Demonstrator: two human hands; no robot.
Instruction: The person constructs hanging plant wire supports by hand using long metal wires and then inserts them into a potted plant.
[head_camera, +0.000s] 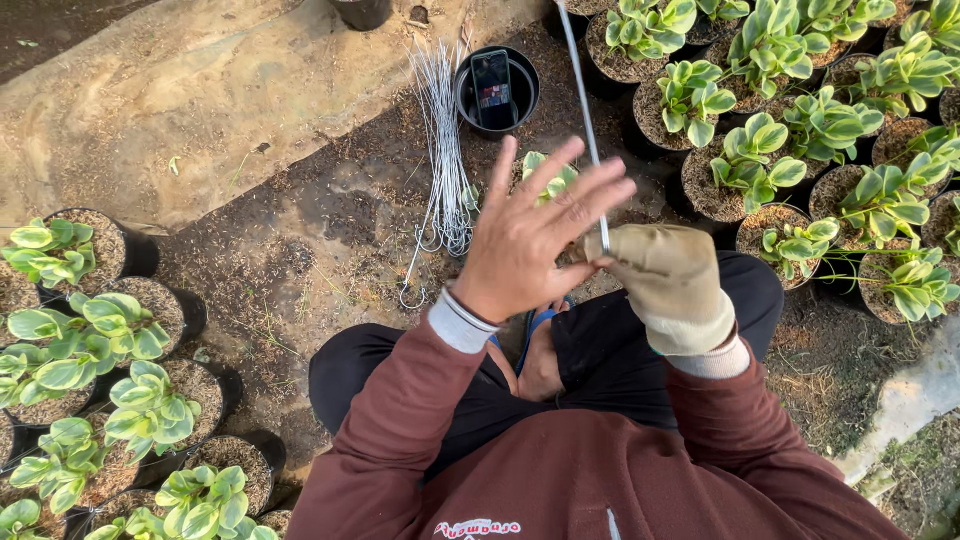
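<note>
The gloved right hand has its grip closed on a thin metal rod that rises over the potted plant. The bare left hand is spread wide, fingers touching the rod. A bundle of wire stakes lies on the soil nearby.

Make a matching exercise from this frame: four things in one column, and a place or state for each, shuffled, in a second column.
Things:
1. left hand
2. right hand
3. bundle of wire rods
4. phone

Places or states:
A. lying on the soil, hooked ends towards the person
B. bare, fingers spread open
C. resting in an empty black pot
D. gloved, closed around a thin metal rod

Pairs: 1-B, 2-D, 3-A, 4-C
</note>
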